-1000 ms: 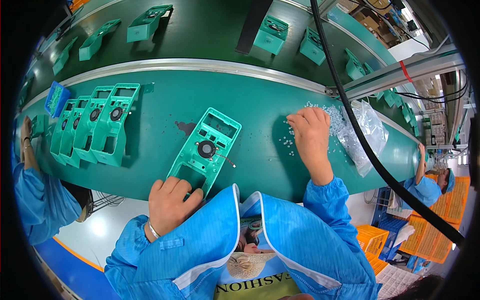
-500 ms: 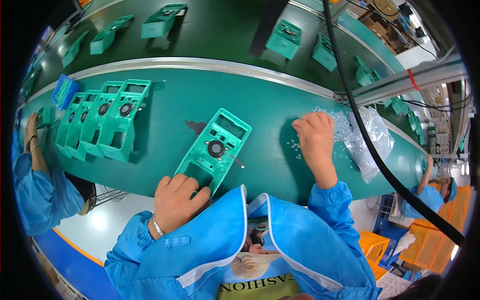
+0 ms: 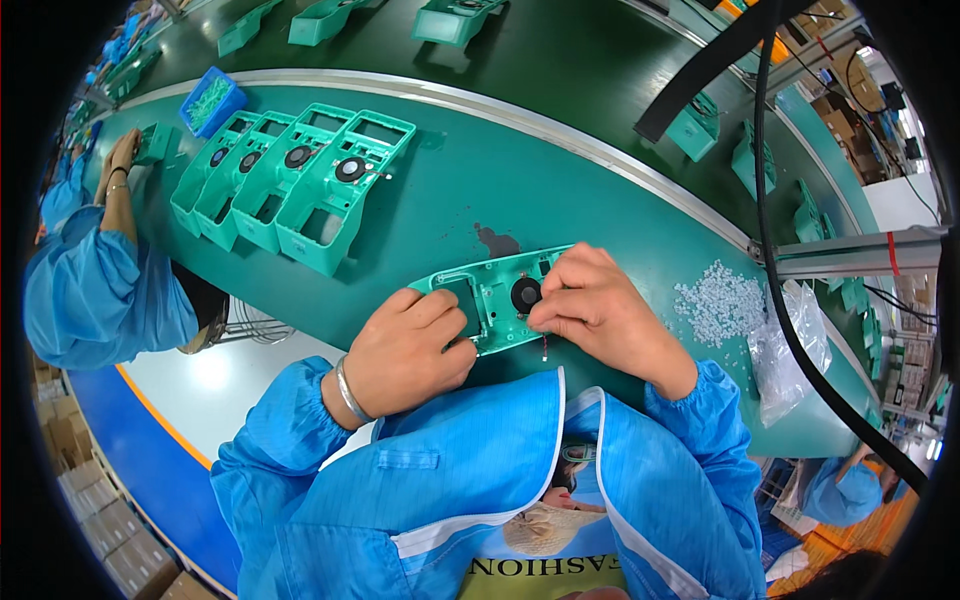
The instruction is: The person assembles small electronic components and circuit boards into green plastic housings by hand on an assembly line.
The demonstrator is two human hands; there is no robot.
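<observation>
You've turned the green fan housing crosswise, centre frame, left hand gripping its left end; your right hand, back from the clear beads, bunches by the black fan, its grip unclear, so work centres there.

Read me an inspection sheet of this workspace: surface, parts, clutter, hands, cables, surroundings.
Surface: green workbench with a dark patch.
Parts: green plastic housing with round black fan; four similar green fan housings at left; small translucent beads at right.
Clutter: crumpled clear plastic bag beside the beads.
Hands: left hand grips the housing's left end; right hand at the fan, grasp unclear.
Cables: thick black cable crossing the right side; thin fan lead with white connector.
Surroundings: blue-sleeved co-worker at left; dark green belt beyond.
</observation>
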